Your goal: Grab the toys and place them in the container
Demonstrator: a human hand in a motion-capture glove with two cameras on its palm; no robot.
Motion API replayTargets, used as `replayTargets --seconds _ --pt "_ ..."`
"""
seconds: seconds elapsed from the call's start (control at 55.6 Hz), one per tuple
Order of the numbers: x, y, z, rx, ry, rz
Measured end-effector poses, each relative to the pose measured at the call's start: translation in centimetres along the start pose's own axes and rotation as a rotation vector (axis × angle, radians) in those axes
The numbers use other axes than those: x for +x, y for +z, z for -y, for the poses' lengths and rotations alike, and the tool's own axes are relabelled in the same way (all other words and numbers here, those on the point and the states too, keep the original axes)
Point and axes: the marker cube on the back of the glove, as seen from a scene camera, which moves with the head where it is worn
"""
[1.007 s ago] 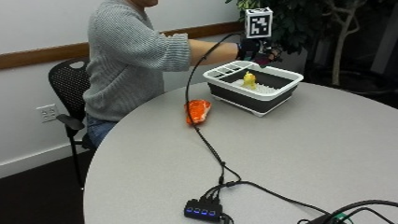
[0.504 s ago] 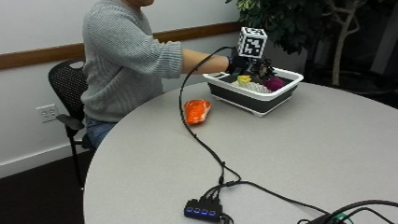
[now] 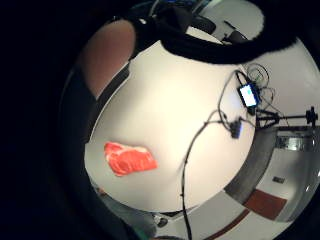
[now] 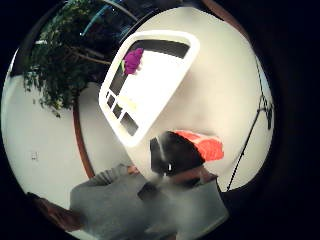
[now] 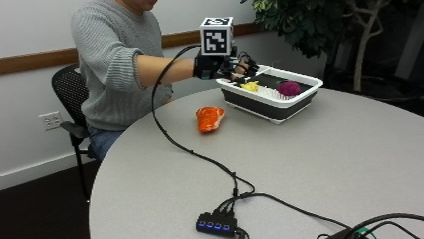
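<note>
So the gloved right hand (image 5: 228,67) is seen hovering in the air just by the near corner of the container (image 5: 299,102), above its rim rather than down on the table (image 5: 318,164). The grip looks loosely curled with nothing in it, though the fingertips are partly hidden, so that part is read as a best guess. Inside the container a purple toy (image 5: 288,87) and a yellow toy (image 5: 250,85) are already sitting. What's left out is the red steak toy (image 5: 210,118), lying flat on the table just beside the container's near wall, on the person's side. The whole next move probably hinges on this: the steak toy lies below the hand and a bit back toward the person, not out ahead of it, so a drop down and a small pull-back would likely be needed. Its long axis is seen running roughly from the container toward the table's near edge, so it would likely be pinched across its narrower width. In the little-finger palm view the steak toy (image 3: 130,158) is seen well apart from the hand, with a black cable (image 5: 173,142) trailing across the table near it, which could get snagged.
</note>
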Motion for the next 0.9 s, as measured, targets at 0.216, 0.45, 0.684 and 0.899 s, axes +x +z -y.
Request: replayTargets --seconds 0.216,0.45,0.684,0.899 --pt "0.1 4.2 -3.7 -0.068 -0.026 0.011" --pt "-2.1 14.7 -8.8 -0.183 -0.059 0.026" --pt "-2.3 20.5 -9.9 -0.169 -0.018 -0.103" --pt "-2.1 20.5 -8.5 0.000 -0.015 -0.062"
